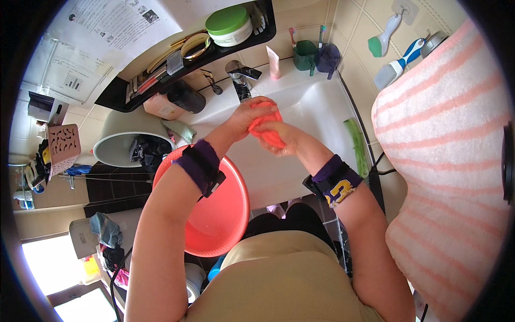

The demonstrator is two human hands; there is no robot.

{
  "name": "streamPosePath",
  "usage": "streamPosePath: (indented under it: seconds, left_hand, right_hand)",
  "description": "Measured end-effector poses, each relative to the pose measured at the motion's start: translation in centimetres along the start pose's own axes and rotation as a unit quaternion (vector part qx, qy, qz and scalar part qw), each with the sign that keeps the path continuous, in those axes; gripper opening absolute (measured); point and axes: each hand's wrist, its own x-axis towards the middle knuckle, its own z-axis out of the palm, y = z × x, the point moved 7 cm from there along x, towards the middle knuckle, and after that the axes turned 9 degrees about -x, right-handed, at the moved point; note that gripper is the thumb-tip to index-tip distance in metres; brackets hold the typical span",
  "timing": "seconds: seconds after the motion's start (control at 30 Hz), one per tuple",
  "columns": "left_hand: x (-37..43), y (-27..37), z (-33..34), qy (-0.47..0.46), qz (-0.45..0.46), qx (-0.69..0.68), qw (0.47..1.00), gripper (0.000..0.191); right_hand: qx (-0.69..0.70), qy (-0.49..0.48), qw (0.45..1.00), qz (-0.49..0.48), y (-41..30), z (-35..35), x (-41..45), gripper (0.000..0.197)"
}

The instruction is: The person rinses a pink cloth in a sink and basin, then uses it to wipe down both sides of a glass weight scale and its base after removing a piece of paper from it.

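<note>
Both my hands hold a wet-looking, bright coral-orange cloth over the white washbasin. My left hand grips it from the upper left, just below the chrome faucet. My right hand closes on its lower right side. Whether water runs from the spout is hidden by my hands. A large coral-pink plastic basin stands at the left front of the sink, below my left forearm. Dark purple bands circle both forearms.
A black shelf with a green-lidded jar overhangs the back left. Two toothbrush cups and a pink tube stand on the rear rim. A green object lies along the right edge, beside a striped towel. A tipped grey bucket holds dark cloth.
</note>
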Motion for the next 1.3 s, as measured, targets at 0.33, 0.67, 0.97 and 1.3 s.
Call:
streamPosePath:
  seconds: [0.33, 0.67, 0.97, 1.3]
  left_hand:
    - [2.5, -1.3, -2.2, 0.136, 0.038, 0.471, 0.871, 0.017]
    - [1.5, -3.7, -3.1, 0.239, 0.034, 0.572, 0.784, 0.019]
    - [-14.3, -2.6, -7.2, 0.254, 0.115, 0.266, 0.923, 0.07]
    - [-27.8, -9.0, -15.5, 0.309, -0.014, 0.121, 0.943, 0.066]
  right_hand:
    - [-0.159, 0.059, 0.982, -0.084, 1.5, -0.9, 2.1, 0.011]
    - [-0.695, 0.216, 0.622, -0.29, 1.6, 0.4, 3.3, 0.033]
    - [-0.397, 0.054, 0.883, -0.243, 4.0, 8.7, 1.7, 0.056]
    - [-0.64, -0.016, 0.757, -0.129, 9.8, 14.1, 6.7, 0.049]
